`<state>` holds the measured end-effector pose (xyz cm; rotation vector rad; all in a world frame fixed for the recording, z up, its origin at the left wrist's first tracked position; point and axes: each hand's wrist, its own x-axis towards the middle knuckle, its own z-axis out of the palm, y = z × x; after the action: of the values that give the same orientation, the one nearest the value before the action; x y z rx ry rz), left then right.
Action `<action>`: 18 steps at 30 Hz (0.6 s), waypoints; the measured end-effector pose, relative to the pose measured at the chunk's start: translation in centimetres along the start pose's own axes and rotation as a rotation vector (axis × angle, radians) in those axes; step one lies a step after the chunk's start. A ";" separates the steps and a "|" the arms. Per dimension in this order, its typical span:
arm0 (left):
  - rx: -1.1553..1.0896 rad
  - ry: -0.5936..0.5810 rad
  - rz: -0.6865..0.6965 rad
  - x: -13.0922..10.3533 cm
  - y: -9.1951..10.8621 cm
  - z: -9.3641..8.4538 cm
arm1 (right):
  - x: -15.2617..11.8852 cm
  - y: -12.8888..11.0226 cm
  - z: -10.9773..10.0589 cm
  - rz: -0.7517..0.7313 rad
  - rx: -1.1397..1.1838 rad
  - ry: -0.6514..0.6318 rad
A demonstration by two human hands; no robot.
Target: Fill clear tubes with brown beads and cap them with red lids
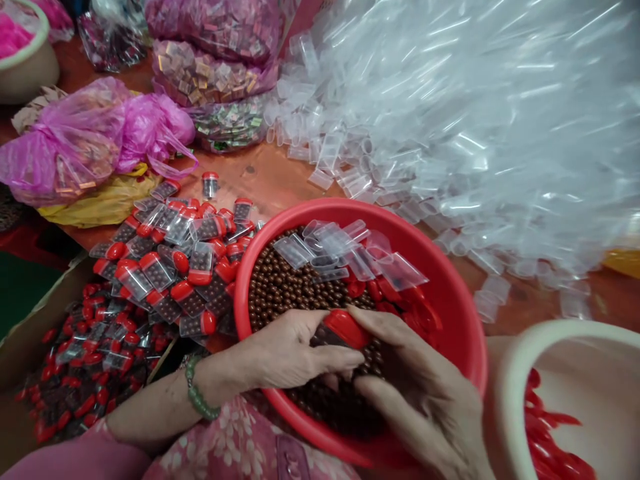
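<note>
Sitting between fingers (340, 361), red-capped container (346, 329)

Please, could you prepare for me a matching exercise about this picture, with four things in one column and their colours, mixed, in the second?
Things:
1. Small balls
2. Beaded bracelet
3. Cap on the held container
4. Large heap of tubes

Colours:
A. Red
B. Clear
C. Brown
D. Green

Right pairs: 1-C, 2-D, 3-A, 4-B
</note>
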<state>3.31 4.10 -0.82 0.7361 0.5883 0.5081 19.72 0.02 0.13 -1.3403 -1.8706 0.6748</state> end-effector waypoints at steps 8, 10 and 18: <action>0.229 0.084 0.013 0.1 -0.3 0.3 | 0.6 -1.2 0.7 0.301 0.155 0.168; 0.264 0.098 0.019 0.1 -0.2 0.4 | 0.3 -1.0 1.0 0.271 0.156 0.187; 0.006 -0.001 -0.070 0.4 -0.3 0.0 | -1.2 0.4 1.0 -0.055 -0.166 0.001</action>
<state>3.66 4.23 -1.17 0.7187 0.6127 0.4409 19.36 -0.95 -1.10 -1.3856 -1.9909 0.4996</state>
